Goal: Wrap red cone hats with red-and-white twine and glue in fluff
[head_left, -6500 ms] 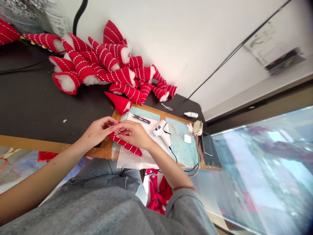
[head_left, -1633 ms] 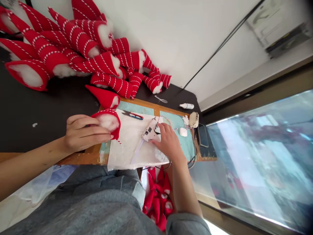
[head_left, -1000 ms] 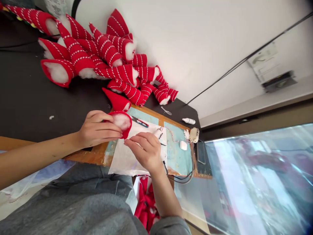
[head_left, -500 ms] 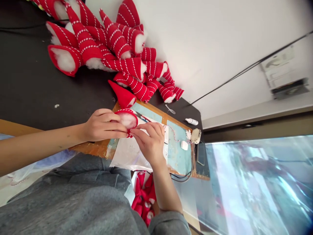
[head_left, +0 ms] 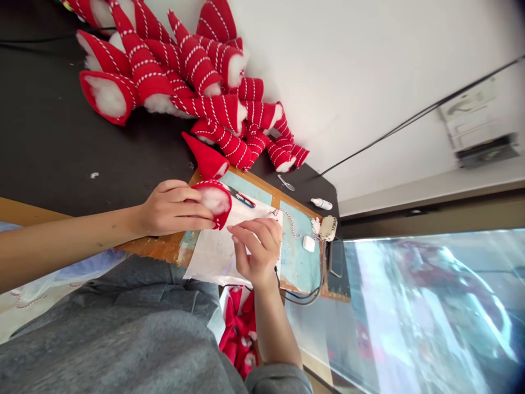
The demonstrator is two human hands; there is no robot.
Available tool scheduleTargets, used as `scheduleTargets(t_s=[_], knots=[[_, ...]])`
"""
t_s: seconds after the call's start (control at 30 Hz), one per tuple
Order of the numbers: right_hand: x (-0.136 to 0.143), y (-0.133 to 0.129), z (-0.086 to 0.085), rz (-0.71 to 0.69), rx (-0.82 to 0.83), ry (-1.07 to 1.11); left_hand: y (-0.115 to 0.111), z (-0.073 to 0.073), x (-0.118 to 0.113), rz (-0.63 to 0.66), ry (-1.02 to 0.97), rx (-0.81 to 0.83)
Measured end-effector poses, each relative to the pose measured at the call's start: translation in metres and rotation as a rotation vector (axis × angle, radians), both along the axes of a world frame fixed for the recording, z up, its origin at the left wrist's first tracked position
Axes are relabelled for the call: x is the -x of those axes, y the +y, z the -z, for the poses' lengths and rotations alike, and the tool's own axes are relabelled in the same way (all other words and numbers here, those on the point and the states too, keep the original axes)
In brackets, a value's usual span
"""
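My left hand (head_left: 178,208) is wrapped round a red felt cone (head_left: 221,219) whose open end, filled with white stuffing, faces up. White-and-red cord runs along its rim. To the right of the cone, my right hand (head_left: 258,246) is raised apart from it, fingers parted, with nothing visible between them. Under my hands lies a white sheet (head_left: 209,260) on a blue-topped wooden board (head_left: 297,257). Blue-and-black snips (head_left: 245,201) rest just beyond the cone. A plain red cone (head_left: 206,157) lies behind it.
Several corded, stuffed red cones (head_left: 150,74) are heaped along the wall. At the right are a white bottle (head_left: 321,203), a cord (head_left: 290,220), a white case (head_left: 309,243), a power block (head_left: 328,227) and a phone (head_left: 336,257). Red pieces (head_left: 240,328) sit below the board's edge.
My right hand has let go of the cone's rim and moved right and slightly down, its fingers parting. The snips are now more exposed. My left hand still holds the cone.
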State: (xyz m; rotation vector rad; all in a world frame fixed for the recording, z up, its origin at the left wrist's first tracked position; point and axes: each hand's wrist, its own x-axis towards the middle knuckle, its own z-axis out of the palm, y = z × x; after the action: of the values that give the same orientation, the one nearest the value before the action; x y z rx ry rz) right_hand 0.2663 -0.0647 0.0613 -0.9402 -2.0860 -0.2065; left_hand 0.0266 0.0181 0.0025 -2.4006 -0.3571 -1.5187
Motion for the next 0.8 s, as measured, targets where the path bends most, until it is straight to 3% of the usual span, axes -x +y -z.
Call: scheduleTargets(t_s=[0.3,0.53,0.6,0.73,0.8], knots=[[0.002,-0.006,0.016,0.029,0.004,-0.087,-0.001,0.0,0.0,-0.003,-0.004,0.002],[0.007,-0.007,0.013,0.08,0.023,-0.088,0.0,0.002,-0.001,-0.016,0.013,-0.02],[0.006,-0.012,0.004,0.051,0.068,0.049,0.001,0.004,-0.001,-0.007,0.0,-0.028],[-0.003,-0.026,-0.016,0.032,0.212,0.616,0.002,0.003,-0.001,0.008,-0.016,-0.037],[-0.009,-0.03,-0.018,0.069,0.254,0.711,0.001,0.001,-0.001,0.002,-0.002,-0.023]])
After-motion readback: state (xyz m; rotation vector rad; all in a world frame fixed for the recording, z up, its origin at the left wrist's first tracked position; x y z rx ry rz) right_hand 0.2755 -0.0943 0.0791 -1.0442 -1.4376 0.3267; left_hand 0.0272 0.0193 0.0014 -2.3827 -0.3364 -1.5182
